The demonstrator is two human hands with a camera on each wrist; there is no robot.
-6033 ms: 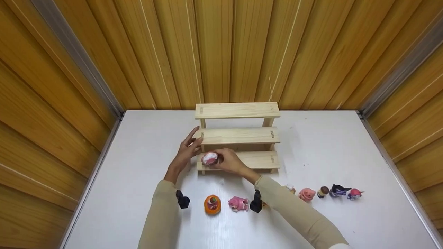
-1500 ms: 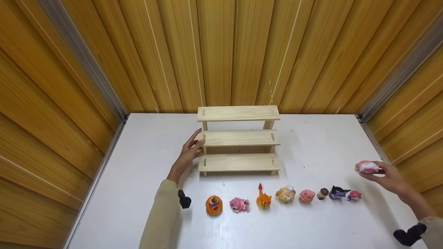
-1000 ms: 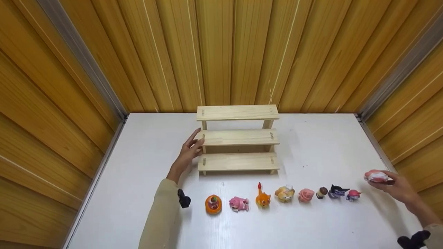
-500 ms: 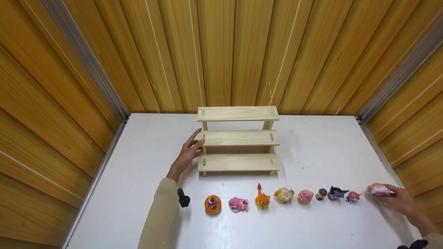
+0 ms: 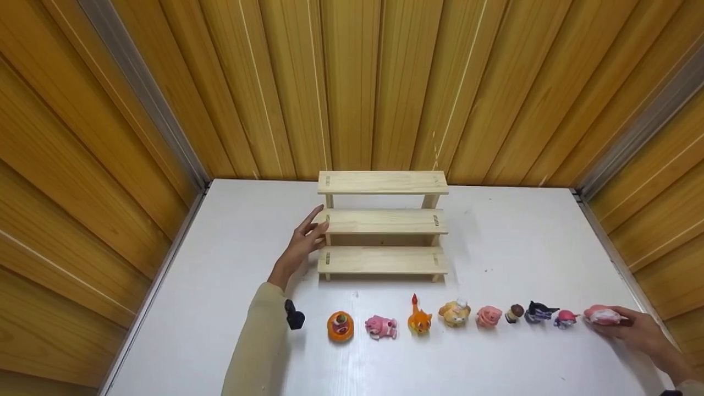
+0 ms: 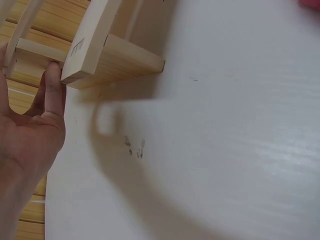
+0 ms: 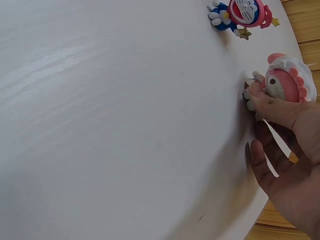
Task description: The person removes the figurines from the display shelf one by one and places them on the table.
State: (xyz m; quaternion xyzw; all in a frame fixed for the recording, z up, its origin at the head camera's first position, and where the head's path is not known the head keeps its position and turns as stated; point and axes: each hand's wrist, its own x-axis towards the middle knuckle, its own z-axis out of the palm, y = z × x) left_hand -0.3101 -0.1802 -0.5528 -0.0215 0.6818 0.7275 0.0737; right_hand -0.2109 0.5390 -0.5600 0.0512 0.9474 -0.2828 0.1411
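At the left end of a three-tier wooden shelf [image 5: 383, 223], my left hand [image 5: 301, 242] holds its side near the middle step. The left wrist view shows the fingers of that left hand [image 6: 32, 125] against the shelf's end [image 6: 82, 55]. Far to the right, my right hand [image 5: 641, 330] grips a pink-and-white figurine [image 5: 602, 315] down at the table. Close up, this figurine [image 7: 285, 82] has a white frilled hood with pink flowers; the thumb and fingers of my right hand [image 7: 295, 150] pinch its lower body. Its base is partly hidden by them.
A row of figurines runs along the white table [image 5: 220, 352]: orange round one [image 5: 340, 326], pink one [image 5: 381, 326], orange one with a raised tail [image 5: 419, 320], tan one [image 5: 455, 313], pig-like pink one [image 5: 488, 317], and several smaller ones, including a blue-and-pink one [image 7: 245, 12]. Wood-panelled walls [image 5: 352, 82] enclose the table.
My right hand has carried the pink-and-white figurine from the shelf's lowest step to the table's right side, then lowered it beside the row's end. The left hand has stayed at the shelf.
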